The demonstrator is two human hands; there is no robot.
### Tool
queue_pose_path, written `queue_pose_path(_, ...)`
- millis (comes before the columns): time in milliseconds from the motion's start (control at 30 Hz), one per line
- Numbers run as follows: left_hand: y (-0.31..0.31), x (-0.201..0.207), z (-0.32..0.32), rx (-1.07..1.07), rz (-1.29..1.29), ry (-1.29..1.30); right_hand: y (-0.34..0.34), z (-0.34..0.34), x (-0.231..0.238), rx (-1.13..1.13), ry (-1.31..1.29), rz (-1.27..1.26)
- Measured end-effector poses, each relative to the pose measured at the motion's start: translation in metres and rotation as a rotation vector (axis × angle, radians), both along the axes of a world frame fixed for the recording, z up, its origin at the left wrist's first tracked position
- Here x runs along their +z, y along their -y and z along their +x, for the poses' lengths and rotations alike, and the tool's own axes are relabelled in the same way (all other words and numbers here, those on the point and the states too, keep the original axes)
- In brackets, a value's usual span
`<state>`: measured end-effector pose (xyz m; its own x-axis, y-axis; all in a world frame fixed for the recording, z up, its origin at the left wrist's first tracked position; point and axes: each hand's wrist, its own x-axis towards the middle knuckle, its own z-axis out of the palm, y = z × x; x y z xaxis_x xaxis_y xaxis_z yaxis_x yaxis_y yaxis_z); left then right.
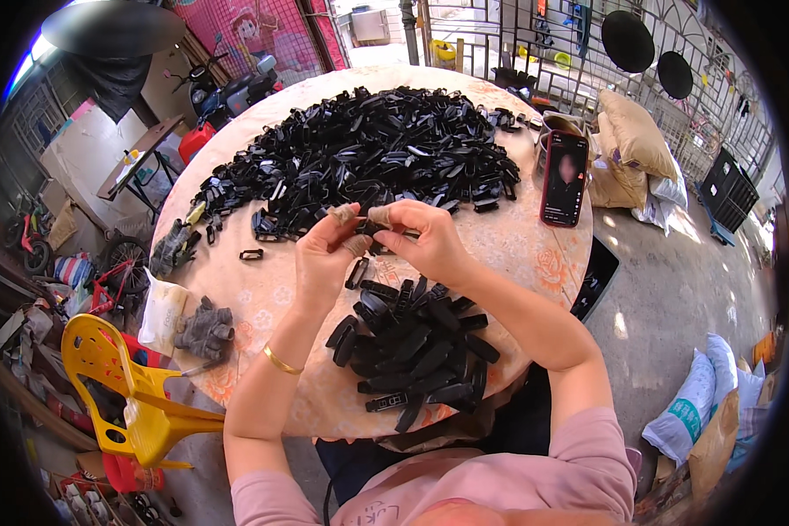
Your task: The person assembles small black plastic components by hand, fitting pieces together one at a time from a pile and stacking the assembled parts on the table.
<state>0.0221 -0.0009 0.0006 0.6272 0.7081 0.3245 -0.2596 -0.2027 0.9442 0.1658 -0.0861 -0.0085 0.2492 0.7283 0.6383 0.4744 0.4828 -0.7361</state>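
My left hand (324,256) and my right hand (431,242) meet over the middle of the round table, fingers pinched together. Between the fingertips is a small black plastic piece (366,228), mostly covered by them. Pale wraps cover some of my fingertips. Just beyond the hands spreads a big heap of small black plastic frames (386,145). Nearer my body, between my forearms, lies a smaller pile of longer black plastic pieces (421,355). A loose black frame (252,254) rests left of my left hand, and another (357,273) lies just below the hands.
The table (535,298) has a floral cloth. A phone (564,180) stands upright at its right edge. Grey gloves (206,333) lie at the left. A yellow chair (118,386) stands left of the table; filled sacks (636,131) are stacked on the right.
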Motion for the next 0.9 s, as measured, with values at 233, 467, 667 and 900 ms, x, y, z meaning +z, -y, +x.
queue_pose_path(233, 0.001, 0.006, -0.001, 0.029, 0.009, -0.113, 0.006, 0.000, 0.007, -0.013, 0.037, 0.031)
queue_pose_path(467, 0.000, 0.000, -0.003, 0.027, -0.020, -0.073, 0.004, -0.008, 0.002, -0.026, 0.014, 0.070)
queue_pose_path(667, 0.012, -0.001, 0.004, -0.029, -0.169, 0.064, 0.004, -0.015, 0.000, -0.172, 0.277, 0.217)
queue_pose_path(900, -0.002, 0.006, -0.005, -0.064, -0.124, 0.132, 0.004, -0.006, -0.003, 0.022, 0.045, -0.151)
